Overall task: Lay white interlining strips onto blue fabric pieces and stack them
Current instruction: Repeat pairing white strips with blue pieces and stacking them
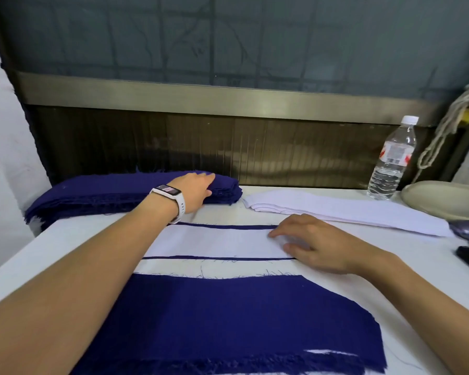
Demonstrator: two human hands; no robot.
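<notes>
View from above a white tabletop (73, 234), with both bare arms reaching forward.

In the middle of the frame a white interlining strip (214, 242) lies flat on a blue fabric piece (228, 227). Only thin blue lines of this piece show, along the strip's far and near edges. The right hand (309, 242) rests on the right end of the strip, fingers loosely spread and fingertips pressing down.

The left hand (198, 189), with a white wristband (171, 197) on its wrist, reaches to the pile of blue fabric pieces (106, 193) at centre left. Its fingers lie along the top of the pile's right end and the thumb sits against the near edge. Whether it has pinched a piece cannot be told.

A stack of white interlining strips (336, 209) lies right of the pile, just beyond the right hand. A larger blue piece (228, 315) with frayed edges fills the lower frame. A water bottle (393, 161) stands at the upper right.

The step in hand looks like the changeover between pairs: one strip is laid and held flat while the left hand goes for fresh blue fabric. The next move likely calls for peeling only the top layer off the pile. That piece should then be brought over the covered one with edges squared, without dragging the strip out of line.
</notes>
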